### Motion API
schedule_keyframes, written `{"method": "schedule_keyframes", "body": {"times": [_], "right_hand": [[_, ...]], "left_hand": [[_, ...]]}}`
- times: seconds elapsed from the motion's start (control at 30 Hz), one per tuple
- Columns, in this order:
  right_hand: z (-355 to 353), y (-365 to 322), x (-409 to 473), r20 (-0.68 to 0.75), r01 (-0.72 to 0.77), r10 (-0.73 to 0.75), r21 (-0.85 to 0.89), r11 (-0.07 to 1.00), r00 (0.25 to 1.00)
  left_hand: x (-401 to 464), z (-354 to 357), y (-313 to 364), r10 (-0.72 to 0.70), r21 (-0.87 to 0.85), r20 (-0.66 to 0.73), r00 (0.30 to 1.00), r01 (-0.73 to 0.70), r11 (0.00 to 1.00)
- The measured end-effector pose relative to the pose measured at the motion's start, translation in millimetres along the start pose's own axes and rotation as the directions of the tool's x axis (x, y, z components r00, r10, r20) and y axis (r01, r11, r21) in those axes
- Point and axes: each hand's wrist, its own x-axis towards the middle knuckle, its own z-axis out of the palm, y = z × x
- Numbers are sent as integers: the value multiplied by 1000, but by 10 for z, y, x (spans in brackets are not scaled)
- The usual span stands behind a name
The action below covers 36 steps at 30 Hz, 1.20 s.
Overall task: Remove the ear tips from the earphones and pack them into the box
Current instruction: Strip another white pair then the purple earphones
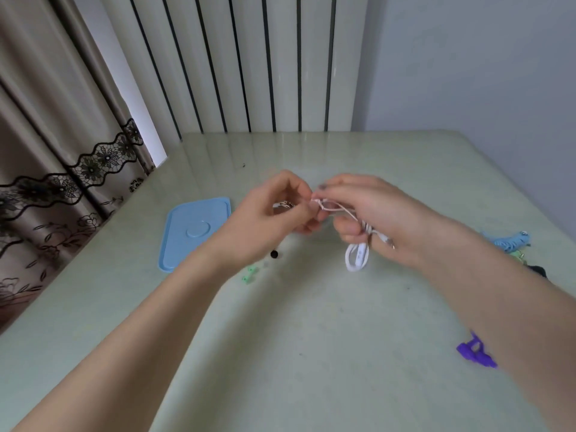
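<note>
The white earphones (pixel 357 257) are off the counter (pixel 311 322), held up between both hands above its middle. The right hand (pixel 371 210) has its fingers curled round the bundled cable, whose folded loop with the inline remote hangs below the palm, while its fingertips bring one earbud end forward. The left hand (pixel 274 210) meets it there, thumb and fingers pinched at that end, probably on the ear tip; the tip itself is too small and blurred to make out. Holding the cable gathered in one fist likely keeps the slack from swinging and gives the other hand something firm to pull against.

A blue lid (pixel 193 232) lies flat on the counter to the left, just beyond the left wrist; the box itself cannot be picked out, though something small shows behind the left hand. Near the left wrist lie small green ear tips (pixel 249 273) and a black ear tip (pixel 274 253), seemingly set down loose close to the lid. To the right are a blue cable bundle (pixel 511 240) and, nearer, purple earphones (pixel 475 353), partly covered by the right forearm, well apart from the loose tips.

No brand or writing can be read; marks on the remote are too blurred.
</note>
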Motion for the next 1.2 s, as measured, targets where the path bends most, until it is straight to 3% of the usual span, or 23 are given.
{"method": "schedule_keyframes", "body": {"times": [0.13, 0.2, 0.33, 0.43, 0.5, 0.7, 0.93, 1.03, 1.13, 1.2], "right_hand": [[-65, -336, 351, -90, -47, 36, -123, 991, 995], [-65, -434, 532, -159, -57, 11, -288, 956, 987], [-37, -406, 838, -196, -95, -66, -711, 696, 978], [13, -287, 901, -159, -123, 5, -748, 653, 987], [22, -221, 890, -144, -129, 28, -758, 639, 989], [-73, -308, 734, -102, -46, -64, -811, 584, 993], [-397, -562, 267, -106, 6, -216, -887, 461, 971], [-548, -551, -194, -41, -30, -18, -911, 412, 999], [-655, -311, -642, -14, -53, 245, -987, 152, 969], [-703, -106, -878, -42, -50, 318, -999, 19, 947]], "left_hand": [[430, -201, 91, 2, 148, -27, 1000, 2, 989], [637, -269, 81, -1, 286, -17, 1000, 6, 958], [905, -281, -98, 11, 683, 87, 996, -67, 727], [935, -231, -249, -10, 803, 168, 986, -131, 582], [934, -199, -321, -46, 833, 180, 983, -128, 539], [898, -222, -274, -63, 856, 135, 989, -84, 511], [605, 104, 78, 264, 752, 107, 959, -252, 609], [348, 380, 150, 271, 692, 186, 944, -322, 646], [75, 614, 91, 173, 654, 274, 946, -315, 688], [-100, 752, 25, 76, 650, 338, 938, -292, 702]]}}
